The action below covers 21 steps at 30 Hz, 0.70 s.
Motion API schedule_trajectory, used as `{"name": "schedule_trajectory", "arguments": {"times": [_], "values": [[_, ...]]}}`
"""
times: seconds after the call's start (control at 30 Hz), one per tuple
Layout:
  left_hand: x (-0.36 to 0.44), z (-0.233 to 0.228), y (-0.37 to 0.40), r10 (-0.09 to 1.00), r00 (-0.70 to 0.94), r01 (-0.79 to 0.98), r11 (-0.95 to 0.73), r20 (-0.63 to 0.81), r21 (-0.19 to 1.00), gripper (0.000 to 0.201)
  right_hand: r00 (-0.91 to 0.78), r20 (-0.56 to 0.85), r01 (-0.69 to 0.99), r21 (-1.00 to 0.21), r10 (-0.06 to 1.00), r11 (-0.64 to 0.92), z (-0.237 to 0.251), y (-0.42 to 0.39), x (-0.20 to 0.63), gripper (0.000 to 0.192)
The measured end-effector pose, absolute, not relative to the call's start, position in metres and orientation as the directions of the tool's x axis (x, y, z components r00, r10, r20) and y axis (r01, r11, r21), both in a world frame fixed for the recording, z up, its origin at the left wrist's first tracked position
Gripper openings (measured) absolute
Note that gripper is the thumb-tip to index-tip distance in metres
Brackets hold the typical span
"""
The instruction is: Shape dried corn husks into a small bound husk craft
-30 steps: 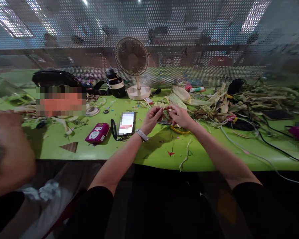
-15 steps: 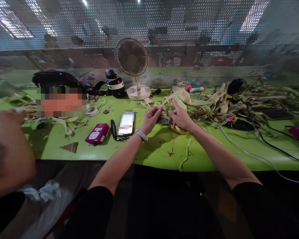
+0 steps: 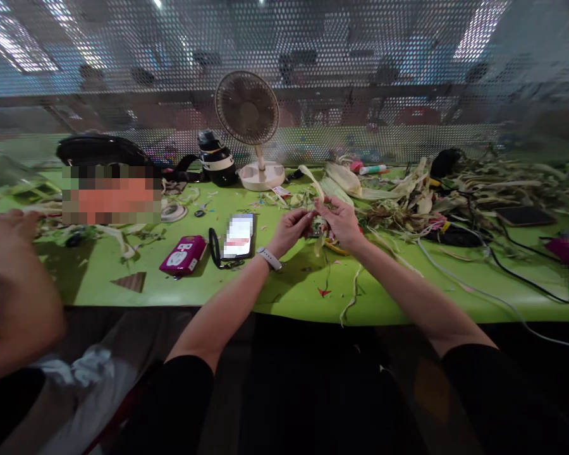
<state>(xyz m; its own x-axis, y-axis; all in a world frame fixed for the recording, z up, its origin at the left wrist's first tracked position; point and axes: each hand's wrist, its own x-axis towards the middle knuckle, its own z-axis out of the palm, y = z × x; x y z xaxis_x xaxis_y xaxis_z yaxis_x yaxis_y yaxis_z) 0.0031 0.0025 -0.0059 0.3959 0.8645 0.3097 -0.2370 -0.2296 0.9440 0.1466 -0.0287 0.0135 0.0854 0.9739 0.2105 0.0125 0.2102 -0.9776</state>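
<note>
Over the lime-green worktop [image 3: 284,297], left hand [image 3: 291,229] and right hand [image 3: 342,220] both have fingers pinching a pale dried corn-husk strip [image 3: 313,183], just right of the smartphone [image 3: 239,235].

I see a lime-green bench [image 3: 284,297] running the full width, backed by a perforated metal screen [image 3: 360,76]. Bright ceiling lights [image 3: 19,50] glare through its holes; beneath the bench it's dark.
</note>
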Motion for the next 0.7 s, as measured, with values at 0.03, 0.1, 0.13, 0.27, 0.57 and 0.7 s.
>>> {"name": "schedule_trajectory", "arguments": {"times": [0.03, 0.1, 0.13, 0.27, 0.57, 0.7], "values": [[0.004, -0.006, 0.002, 0.880, 0.364, -0.250, -0.225, 0.307, 0.942, 0.049, 0.127, 0.230, 0.000, -0.973, 0.965, 0.231, 0.012, -0.029, 0.145, 0.049], [0.005, -0.005, 0.002, 0.911, 0.296, -0.275, -0.208, 0.288, 0.939, 0.051, 0.179, 0.261, -0.013, -0.963, 0.948, 0.268, 0.011, -0.028, 0.144, 0.047], [0.006, -0.005, 0.002, 0.921, 0.278, -0.284, -0.193, 0.274, 0.939, 0.051, 0.190, 0.271, -0.016, -0.960, 0.944, 0.279, 0.011, -0.028, 0.144, 0.047], [0.004, -0.003, 0.002, 0.910, 0.382, -0.278, -0.049, 0.158, 0.959, 0.049, 0.193, 0.285, 0.001, -0.957, 0.939, 0.290, 0.012, -0.025, 0.147, 0.048], [-0.003, -0.004, 0.010, 0.919, 0.386, -0.319, 0.053, 0.079, 0.946, 0.039, 0.137, 0.360, 0.320, -0.898, 0.923, 0.302, 0.014, -0.014, 0.169, 0.040], [-0.003, -0.009, 0.015, 0.927, 0.360, -0.309, 0.007, 0.110, 0.951, 0.049, 0.140, 0.501, 0.544, -0.760, 0.854, 0.356, 0.025, -0.023, 0.172, 0.029]]}}
